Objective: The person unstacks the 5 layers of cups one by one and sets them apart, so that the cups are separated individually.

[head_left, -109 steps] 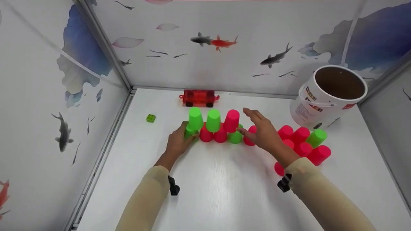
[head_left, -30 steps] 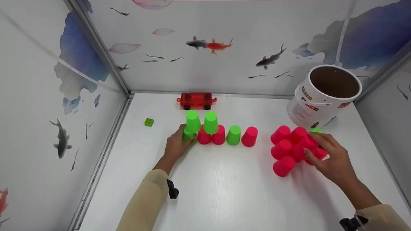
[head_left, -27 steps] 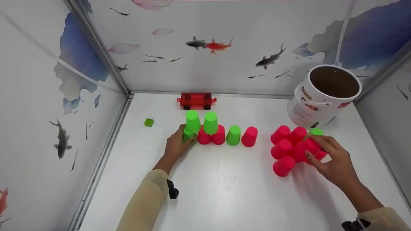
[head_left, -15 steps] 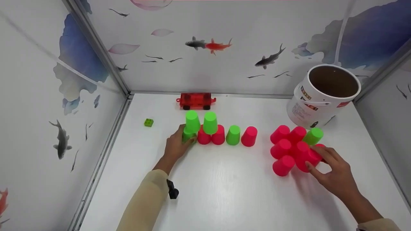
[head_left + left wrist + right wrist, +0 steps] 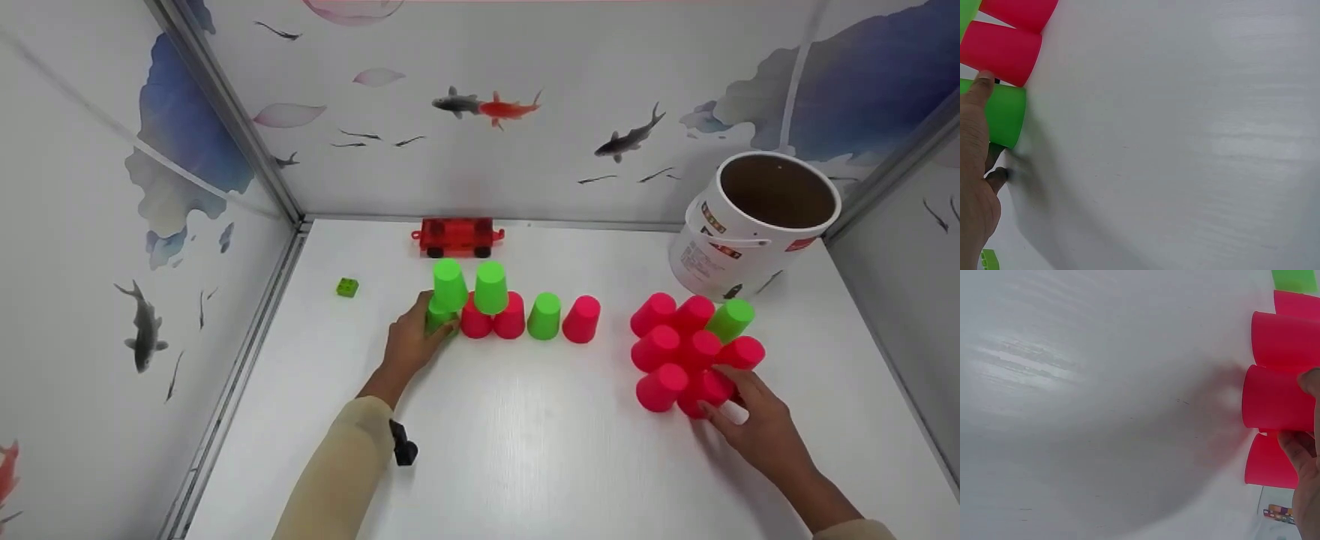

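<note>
Pink cup point(image 5: 703, 391), at the near edge of the cup cluster point(image 5: 656, 348), points mouth down, long axis roughly upright, the right hand's point(image 5: 763, 429) fingers grasping it. The left hand's point(image 5: 409, 339) fingers grip a green cup point(image 5: 441, 318), likewise mouth down, on the tabletop point(image 5: 510, 450).

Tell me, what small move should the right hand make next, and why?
I'd guess the right hand should gently let go of the red cup it holds. That cup seems to stand on the table right beside the front-left red cup, rim down like its neighbour, so it probably needs no more support.
</note>
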Motion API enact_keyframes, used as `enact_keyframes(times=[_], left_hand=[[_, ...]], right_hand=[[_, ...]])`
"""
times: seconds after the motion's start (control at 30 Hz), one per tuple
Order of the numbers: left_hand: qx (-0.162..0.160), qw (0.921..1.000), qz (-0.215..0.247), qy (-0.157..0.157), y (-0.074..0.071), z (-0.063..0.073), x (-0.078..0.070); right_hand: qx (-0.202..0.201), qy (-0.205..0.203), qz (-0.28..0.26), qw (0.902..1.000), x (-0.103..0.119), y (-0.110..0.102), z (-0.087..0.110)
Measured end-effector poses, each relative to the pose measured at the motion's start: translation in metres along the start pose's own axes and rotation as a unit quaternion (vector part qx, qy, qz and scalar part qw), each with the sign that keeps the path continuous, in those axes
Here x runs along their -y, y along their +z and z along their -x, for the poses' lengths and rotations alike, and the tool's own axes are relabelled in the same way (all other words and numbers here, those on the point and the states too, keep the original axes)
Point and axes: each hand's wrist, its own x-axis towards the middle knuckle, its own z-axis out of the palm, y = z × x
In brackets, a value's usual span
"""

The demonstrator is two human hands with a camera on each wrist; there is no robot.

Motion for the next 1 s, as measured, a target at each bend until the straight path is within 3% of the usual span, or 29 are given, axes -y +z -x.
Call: enact_keyframes(times=[0.27, 0.53, 0.83, 1.0], left_hand=[[0.003, 1.0000, 0.003, -0.006, -0.001, 0.001, 0.001], [0.000, 1.0000, 0.001, 0.000, -0.003, 0.000, 0.000], [-0.003, 1.0000, -0.008, -0.001, -0.002, -0.001, 0.000], [0.004, 1.0000, -0.002, -0.006, -0.001, -0.001, -0.001]], right_hand=[[0.016, 0.023, -0.006, 0.9996, 0.000, -0.002, -0.003], [-0.044, -0.042, 0.014, 0.9980, 0.007, -0.013, -0.013], [-0.079, -0.084, 0.025, 0.9931, 0.037, -0.025, -0.046], [-0.066, -0.084, 0.027, 0.9939, 0.059, -0.025, -0.069]])
